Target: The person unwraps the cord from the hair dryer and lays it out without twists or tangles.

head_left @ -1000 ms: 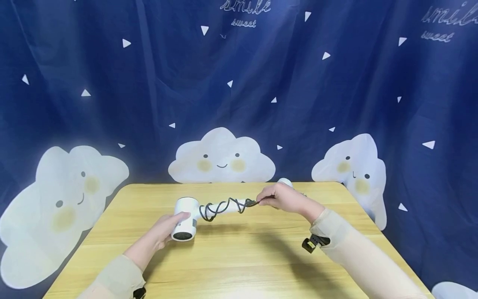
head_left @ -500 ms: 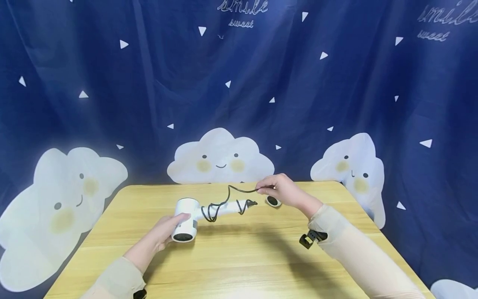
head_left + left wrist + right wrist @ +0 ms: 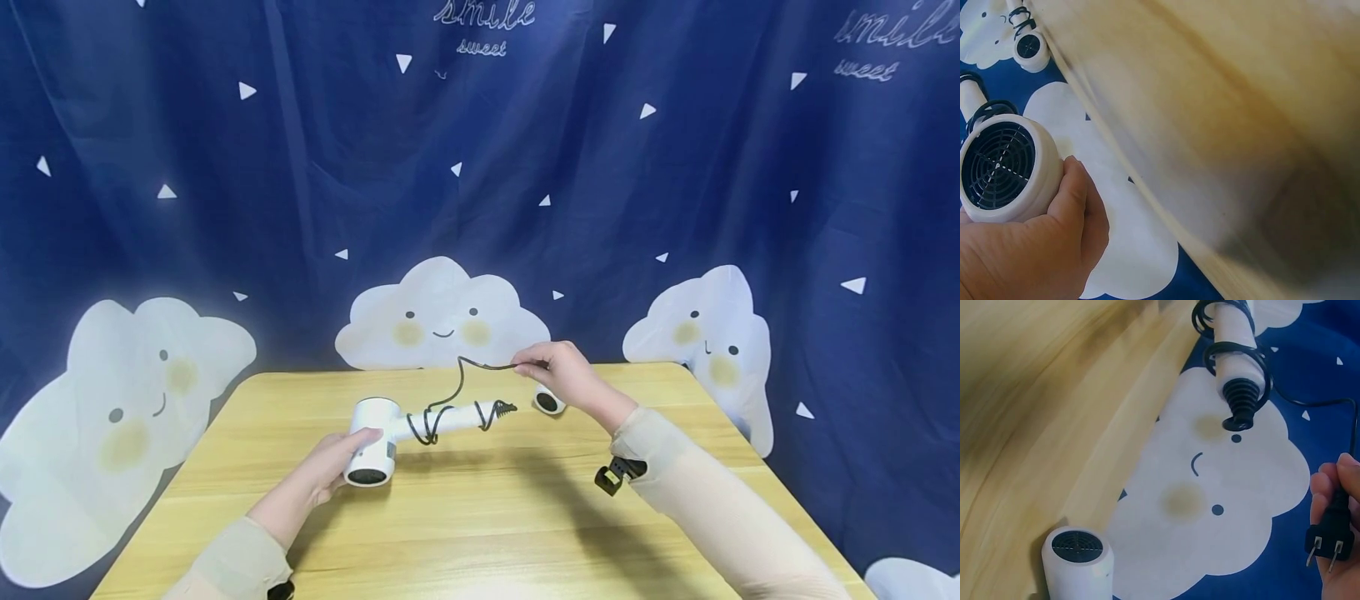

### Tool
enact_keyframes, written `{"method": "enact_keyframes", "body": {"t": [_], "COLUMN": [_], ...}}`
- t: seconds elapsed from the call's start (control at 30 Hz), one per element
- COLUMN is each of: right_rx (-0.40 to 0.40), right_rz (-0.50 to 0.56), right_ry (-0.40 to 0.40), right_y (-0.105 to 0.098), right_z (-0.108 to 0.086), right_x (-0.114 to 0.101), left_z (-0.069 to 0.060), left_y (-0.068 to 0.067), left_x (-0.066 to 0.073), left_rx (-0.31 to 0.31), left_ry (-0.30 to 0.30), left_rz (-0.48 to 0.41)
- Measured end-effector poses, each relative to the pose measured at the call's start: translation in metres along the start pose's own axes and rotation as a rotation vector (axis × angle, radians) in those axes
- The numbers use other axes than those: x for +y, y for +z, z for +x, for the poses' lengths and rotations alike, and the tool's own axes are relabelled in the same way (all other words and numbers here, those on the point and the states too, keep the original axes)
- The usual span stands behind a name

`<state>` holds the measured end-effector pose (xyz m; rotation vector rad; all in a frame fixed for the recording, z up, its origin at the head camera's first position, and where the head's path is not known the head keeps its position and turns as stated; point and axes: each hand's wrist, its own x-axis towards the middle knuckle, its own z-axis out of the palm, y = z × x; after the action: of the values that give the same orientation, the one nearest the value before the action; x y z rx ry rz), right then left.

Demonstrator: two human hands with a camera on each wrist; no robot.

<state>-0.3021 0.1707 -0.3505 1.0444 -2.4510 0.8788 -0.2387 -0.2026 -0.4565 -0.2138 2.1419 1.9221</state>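
Observation:
A white hair dryer (image 3: pixel 372 442) is held level above the wooden table, its head gripped from the side by my left hand (image 3: pixel 330 467). In the left wrist view, the thumb and fingers of that hand curl round the head beside the dark round grille (image 3: pixel 999 165). A black cord (image 3: pixel 431 425) winds loosely round the handle, which points right. From there the cord rises to my right hand (image 3: pixel 573 379). In the right wrist view, my right fingers pinch the black two-pin plug (image 3: pixel 1330 540) at the cord's end, its metal pins bare.
A second white hair dryer (image 3: pixel 550 402) lies on the table (image 3: pixel 450 533) behind, partly hidden by my right hand; in the left wrist view a cord is wrapped round it too. A dark blue curtain (image 3: pixel 480 208) with cloud prints hangs beyond the table's back edge.
My right hand has risen with the plug, drawing part of the cord up off the handle. The second hair dryer shows more from behind that hand. My left hand holds almost still.

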Motion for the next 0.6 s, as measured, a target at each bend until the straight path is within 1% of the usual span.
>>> {"method": "enact_keyframes", "body": {"t": [0.37,0.6], "right_rx": [-0.016,-0.019], "right_rz": [-0.036,-0.047], "right_ry": [0.05,0.084], "right_y": [0.008,0.013], "right_z": [0.004,0.004], "right_x": [0.011,0.017], "left_z": [0.0,0.001], "left_y": [-0.001,-0.001], "left_x": [-0.004,-0.003], "left_rx": [0.003,0.001], "left_ry": [0.01,0.013], "left_rz": [-0.009,-0.012]}}
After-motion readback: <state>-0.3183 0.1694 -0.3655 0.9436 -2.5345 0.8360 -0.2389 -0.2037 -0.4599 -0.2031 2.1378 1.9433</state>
